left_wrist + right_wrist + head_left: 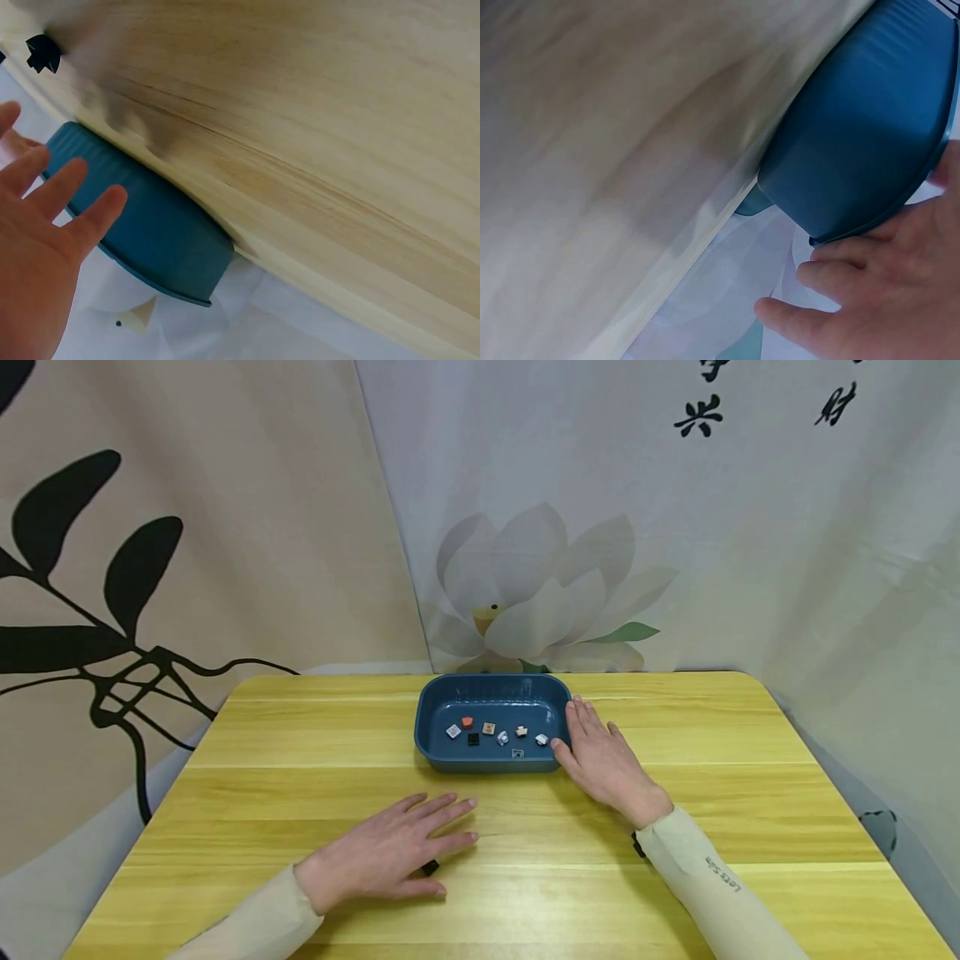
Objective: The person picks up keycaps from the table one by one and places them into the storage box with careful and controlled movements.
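Note:
A dark blue rectangular tray stands near the table's far edge, with several small pieces inside. They include an orange piece, a black block and a beige block. At its right end, my right hand holds the rim, thumb at the inner side and fingers along the outside. In the right wrist view, the fingers lie at the rim's corner. My left hand is spread low over the table, holding nothing. A small black piece shows between its thumb and forefinger.
The wooden table reaches forward to a hanging cloth printed with a flower and characters. Another cloth with dark leaves hangs at the left. White pieces lie in the tray's right half.

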A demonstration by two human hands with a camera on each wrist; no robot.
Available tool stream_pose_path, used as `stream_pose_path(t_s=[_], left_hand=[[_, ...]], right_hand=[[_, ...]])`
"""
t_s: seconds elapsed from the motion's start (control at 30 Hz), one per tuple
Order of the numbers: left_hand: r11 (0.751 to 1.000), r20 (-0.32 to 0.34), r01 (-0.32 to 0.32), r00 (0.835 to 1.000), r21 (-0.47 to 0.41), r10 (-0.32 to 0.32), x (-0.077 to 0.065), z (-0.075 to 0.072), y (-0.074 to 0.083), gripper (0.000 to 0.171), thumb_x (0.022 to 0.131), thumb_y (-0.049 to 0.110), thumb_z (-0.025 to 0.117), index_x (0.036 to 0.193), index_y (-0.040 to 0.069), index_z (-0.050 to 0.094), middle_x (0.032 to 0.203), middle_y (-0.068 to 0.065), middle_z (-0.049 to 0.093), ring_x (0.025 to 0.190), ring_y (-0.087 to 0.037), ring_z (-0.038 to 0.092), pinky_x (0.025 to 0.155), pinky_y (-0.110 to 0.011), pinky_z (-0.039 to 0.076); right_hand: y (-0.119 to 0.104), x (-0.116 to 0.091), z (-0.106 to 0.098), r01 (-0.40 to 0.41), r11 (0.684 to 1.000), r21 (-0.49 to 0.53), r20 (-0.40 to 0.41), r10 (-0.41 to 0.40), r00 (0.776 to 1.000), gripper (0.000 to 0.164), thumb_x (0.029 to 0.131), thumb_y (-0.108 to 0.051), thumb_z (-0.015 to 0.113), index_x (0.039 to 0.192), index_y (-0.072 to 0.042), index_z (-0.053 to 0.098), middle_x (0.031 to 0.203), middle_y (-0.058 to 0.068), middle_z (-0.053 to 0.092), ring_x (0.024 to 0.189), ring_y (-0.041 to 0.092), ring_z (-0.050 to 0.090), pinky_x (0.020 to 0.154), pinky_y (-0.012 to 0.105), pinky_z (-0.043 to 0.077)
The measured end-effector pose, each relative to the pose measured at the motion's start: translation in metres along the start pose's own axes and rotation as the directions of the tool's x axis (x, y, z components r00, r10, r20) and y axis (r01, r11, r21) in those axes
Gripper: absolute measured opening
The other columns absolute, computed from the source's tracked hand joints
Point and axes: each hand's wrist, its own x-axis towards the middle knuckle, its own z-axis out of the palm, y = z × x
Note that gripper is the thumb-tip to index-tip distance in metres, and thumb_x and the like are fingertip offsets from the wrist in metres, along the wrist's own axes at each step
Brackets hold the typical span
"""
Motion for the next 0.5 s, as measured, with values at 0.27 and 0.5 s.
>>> stream_pose_path(t_s=[0.27, 0.5], left_hand=[[1.0, 0.05, -0.001, 0.999, 0.015, 0.0, -0.0009, -0.0016, -0.0002, 0.054, 0.102, 0.051, 0.062, 0.15, 0.028, 0.055, 0.154, -0.003, 0.051, 0.132, -0.023, 0.056, 0.107, -0.049, 0.048], [0.999, 0.009, -0.028, 1.0, 0.038, 0.028, -0.0037, 0.0001, 0.0001, 0.036, 0.099, 0.042, 0.07, 0.131, 0.026, 0.069, 0.126, 0.004, 0.064, 0.111, -0.016, 0.062, 0.097, -0.039, 0.054]], right_hand=[[0.0002, 0.0004, -0.0004, 0.0, 1.0, 0.001, 0.001, 0.0, 1.0, 0.075, 0.111, -0.046, 0.035, 0.161, 0.006, 0.02, 0.17, 0.021, 0.013, 0.157, 0.037, 0.013, 0.121, 0.065, 0.021], [-0.0002, 0.0003, 0.0, 0.0, 1.0, -0.001, -0.005, 0.0, 1.0, 0.075, 0.111, -0.046, 0.036, 0.161, 0.006, 0.02, 0.17, 0.021, 0.013, 0.157, 0.037, 0.014, 0.121, 0.065, 0.021]])
